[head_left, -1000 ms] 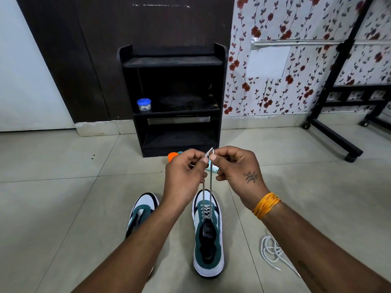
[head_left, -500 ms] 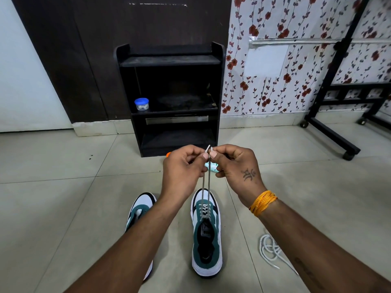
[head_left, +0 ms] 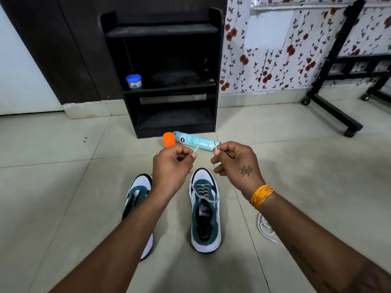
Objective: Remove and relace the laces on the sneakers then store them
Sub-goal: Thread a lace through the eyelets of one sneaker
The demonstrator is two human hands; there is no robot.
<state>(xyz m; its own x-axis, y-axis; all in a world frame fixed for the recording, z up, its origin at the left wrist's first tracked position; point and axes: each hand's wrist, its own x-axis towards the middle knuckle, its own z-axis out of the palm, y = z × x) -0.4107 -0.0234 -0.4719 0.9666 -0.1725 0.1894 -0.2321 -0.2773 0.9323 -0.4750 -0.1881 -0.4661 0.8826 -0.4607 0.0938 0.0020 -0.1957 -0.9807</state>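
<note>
Lacing: well advanced on the right sneaker [head_left: 205,210], with grey lace [head_left: 202,192] crossed through the eyelets from the toe up to the tongue.
Left hand [head_left: 171,166]: curled and pinching one lace end [head_left: 196,149] between thumb and fingertip, raised above the shoe at about 11 o'clock from it.
Right hand [head_left: 234,160]: also curled, gripping the other lace end [head_left: 215,148], at about 1 o'clock from the same shoe.
Lace ends: held apart at equal height, probably to even the two lengths before tying; no bow made yet.
Left sneaker [head_left: 138,199]: standing on the floor [head_left: 63,197] at 9 o'clock of the laced one, partly hidden under the left forearm; no lace visible on the part in view, so likely not relaced yet.
Loose white lace [head_left: 265,228]: lying in a heap on the floor at 3 o'clock of the right sneaker, under the right forearm; seems removed and waiting for the second shoe.
Shelf unit [head_left: 175,121]: black, at 12 o'clock against the wall, likely the storing place; no shoe in it yet.
Other things: spray can [head_left: 195,141] with orange cap [head_left: 168,139] on the floor before the shelf unit, small blue-lidded jar [head_left: 133,81] on the middle shelf.
Left to do: tying this shoe, relacing the other one, storing both.
</note>
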